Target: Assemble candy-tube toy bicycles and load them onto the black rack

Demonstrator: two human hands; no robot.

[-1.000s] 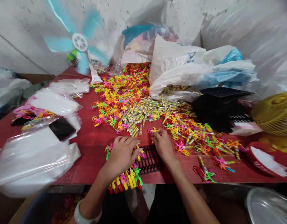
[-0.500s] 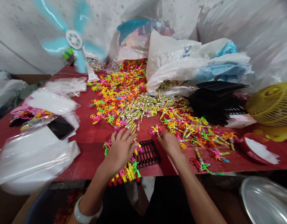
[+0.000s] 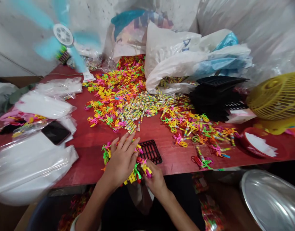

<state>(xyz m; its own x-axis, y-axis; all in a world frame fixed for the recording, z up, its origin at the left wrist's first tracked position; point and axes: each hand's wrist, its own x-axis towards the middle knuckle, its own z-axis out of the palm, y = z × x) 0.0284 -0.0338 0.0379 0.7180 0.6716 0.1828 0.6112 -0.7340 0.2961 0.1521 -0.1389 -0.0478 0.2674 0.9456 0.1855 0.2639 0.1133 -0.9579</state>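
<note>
My left hand (image 3: 122, 158) lies with fingers spread over a row of small bright plastic toys (image 3: 131, 178) in yellow, green, pink and red. They sit in a black slotted plastic tray (image 3: 151, 151), whose right part shows bare slots. My right hand (image 3: 157, 179) is closed on a small yellow and pink plastic toy (image 3: 146, 168) at the tray's front edge, right beside the row. Part of the row and the tray's left part are hidden beneath my left hand.
Beyond the tray lie a heap of coloured plastic toys (image 3: 101, 109) and short patterned tubes (image 3: 135, 110). A phone (image 3: 56, 132) rests on clear bags (image 3: 34, 160) at left. Black trays (image 3: 209, 99), a yellow fan (image 3: 274, 99) and a red basket (image 3: 248, 146) stand right. A blue-bladed fan (image 3: 63, 34) spins.
My right hand has come from the pile toward me and left to the tray, bringing a small toy. My left hand stays over the row. The view has shifted slightly.
</note>
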